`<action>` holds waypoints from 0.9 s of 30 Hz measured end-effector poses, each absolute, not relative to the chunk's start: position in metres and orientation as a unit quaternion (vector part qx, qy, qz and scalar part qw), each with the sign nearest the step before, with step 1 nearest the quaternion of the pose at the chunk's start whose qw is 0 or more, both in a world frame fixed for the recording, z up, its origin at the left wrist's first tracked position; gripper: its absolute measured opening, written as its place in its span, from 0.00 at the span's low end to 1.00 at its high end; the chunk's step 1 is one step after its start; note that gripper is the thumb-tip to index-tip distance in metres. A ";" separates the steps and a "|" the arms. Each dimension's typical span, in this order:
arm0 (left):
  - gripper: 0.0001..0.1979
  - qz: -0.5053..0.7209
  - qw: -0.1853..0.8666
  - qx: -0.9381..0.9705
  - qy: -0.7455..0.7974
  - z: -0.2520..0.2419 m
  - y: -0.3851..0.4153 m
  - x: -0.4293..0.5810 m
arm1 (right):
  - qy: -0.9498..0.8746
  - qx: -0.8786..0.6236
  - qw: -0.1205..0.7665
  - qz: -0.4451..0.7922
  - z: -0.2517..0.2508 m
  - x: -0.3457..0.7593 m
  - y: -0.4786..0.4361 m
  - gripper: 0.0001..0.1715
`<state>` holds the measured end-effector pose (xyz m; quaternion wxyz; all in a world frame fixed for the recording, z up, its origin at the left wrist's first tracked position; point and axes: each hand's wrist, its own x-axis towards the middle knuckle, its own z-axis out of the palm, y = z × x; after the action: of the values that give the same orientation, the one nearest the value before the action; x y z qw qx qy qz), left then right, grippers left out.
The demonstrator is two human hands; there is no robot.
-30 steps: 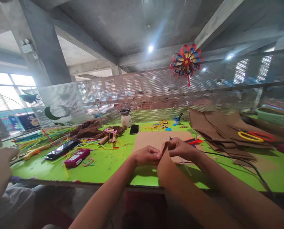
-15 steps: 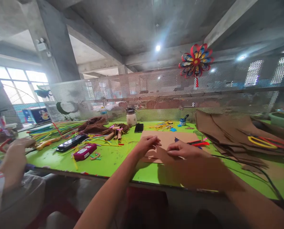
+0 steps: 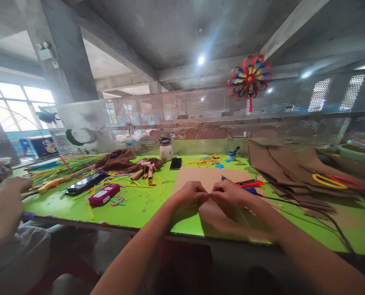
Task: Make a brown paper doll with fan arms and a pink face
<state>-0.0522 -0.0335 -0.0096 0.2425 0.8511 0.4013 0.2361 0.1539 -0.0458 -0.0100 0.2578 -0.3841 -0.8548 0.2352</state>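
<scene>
My left hand and my right hand meet fingertip to fingertip over the green table. Both are closed on a piece of brown paper, which hangs below them toward the table's front edge and is smeared by motion. Beneath and behind the hands lies a flat brown sheet. Just right of my right hand is a blue tool with a black cord, beside some red-handled items.
Brown paper sheets with yellow scissors lie right. A magenta box, black device, phone, bottle and coloured sticks stand left and behind. Another person's arm rests at far left.
My hands have come together, and the brown paper has swung from under my right forearm to below my fingers. The blue tool now shows more. The view has shifted slightly.
</scene>
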 end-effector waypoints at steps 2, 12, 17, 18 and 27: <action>0.14 0.220 0.209 0.861 0.409 -0.011 -0.033 -0.053 | -0.866 -0.392 0.262 0.169 -0.014 0.149 -0.035 0.13; 0.11 0.178 0.100 0.900 0.385 -0.017 -0.028 -0.051 | -0.907 -0.362 0.214 0.037 -0.032 0.147 -0.024 0.13; 0.11 0.176 0.069 0.906 0.380 -0.019 -0.028 -0.051 | -0.916 -0.345 0.204 0.015 -0.028 0.147 -0.025 0.11; 0.11 0.176 0.060 0.906 0.380 -0.020 -0.028 -0.051 | -0.917 -0.343 0.203 0.011 -0.028 0.147 -0.026 0.11; 0.07 0.124 -0.015 0.911 0.392 -0.017 -0.027 -0.056 | -0.922 -0.346 0.174 -0.012 -0.023 0.151 -0.027 0.11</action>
<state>-0.0561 -0.0274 -0.0165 -0.0147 0.9113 0.3922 0.1242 0.1506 -0.0266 -0.0232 0.1744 -0.3458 -0.9219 -0.0122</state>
